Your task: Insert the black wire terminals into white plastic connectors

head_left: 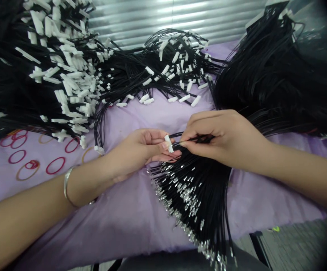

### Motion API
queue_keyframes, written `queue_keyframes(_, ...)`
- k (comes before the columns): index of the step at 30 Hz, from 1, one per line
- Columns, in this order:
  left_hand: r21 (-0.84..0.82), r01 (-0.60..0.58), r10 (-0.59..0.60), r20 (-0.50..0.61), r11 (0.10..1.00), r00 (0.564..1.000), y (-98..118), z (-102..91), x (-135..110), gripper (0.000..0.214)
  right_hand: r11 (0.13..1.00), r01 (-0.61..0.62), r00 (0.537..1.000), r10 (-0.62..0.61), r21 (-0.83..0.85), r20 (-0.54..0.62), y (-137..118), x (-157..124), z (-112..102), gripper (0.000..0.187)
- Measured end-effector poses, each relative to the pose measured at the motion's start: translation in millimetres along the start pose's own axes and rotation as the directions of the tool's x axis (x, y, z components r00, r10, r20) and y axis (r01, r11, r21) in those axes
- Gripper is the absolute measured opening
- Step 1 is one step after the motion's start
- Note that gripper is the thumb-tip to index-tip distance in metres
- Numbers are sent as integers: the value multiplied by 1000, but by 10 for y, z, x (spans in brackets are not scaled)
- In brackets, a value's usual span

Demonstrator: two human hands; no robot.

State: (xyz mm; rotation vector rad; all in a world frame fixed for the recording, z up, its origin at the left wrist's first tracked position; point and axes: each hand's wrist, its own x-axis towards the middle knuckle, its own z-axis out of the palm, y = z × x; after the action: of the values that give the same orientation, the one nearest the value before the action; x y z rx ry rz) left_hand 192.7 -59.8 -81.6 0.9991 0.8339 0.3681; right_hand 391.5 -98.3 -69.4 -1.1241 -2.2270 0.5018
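Between the thumb and fingers of my left hand (155, 146) is a small white connector housing (169, 143). My right hand (217, 135), just to its right, pinches thin black wires (176, 144) whose ends meet the housing's right side. Whether each wire end is inside the housing is too small to tell. Below both hands a fan of black wires (208, 199) with bare silver terminals (186, 195) spreads over the purple cloth and past its front edge.
Black cables with white connectors (67, 82) are heaped at the left, and more (177, 67) lie along the back. A thick black wire bundle (253, 75) stands at the right. Red and yellow rubber bands (55, 165) lie on the purple cloth (118, 226) at left.
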Motion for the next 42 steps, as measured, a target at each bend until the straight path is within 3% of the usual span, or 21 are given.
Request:
queue_keyframes(9, 19, -9, 9, -7, 1000, 1000, -3, 7, 4, 5, 994, -105, 994, 104, -43, -24, -55, -2, 79, 11)
queue_keyframes(14, 20, -2, 2, -21, 1000, 1000, -3, 17, -4, 7, 994, -86, 996, 85, -66, -29, -31, -11, 137, 8)
queue_keyframes(20, 21, 8, -8, -20, 1000, 1000, 12, 33, -14, 7, 991, -124, 992, 125, 46, -20, -10, -19, 138, 7)
queue_keyframes(29, -39, 13, -15, -43, 999, 999, 11, 20, -18, 5, 945, -263, 959, 278, 197, -54, -23, -19, 118, 7)
queue_keyframes(42, -50, 27, -28, -17, 998, 999, 5, 9, -14, 13, 958, -239, 966, 252, 161, -63, -31, -7, 169, 10)
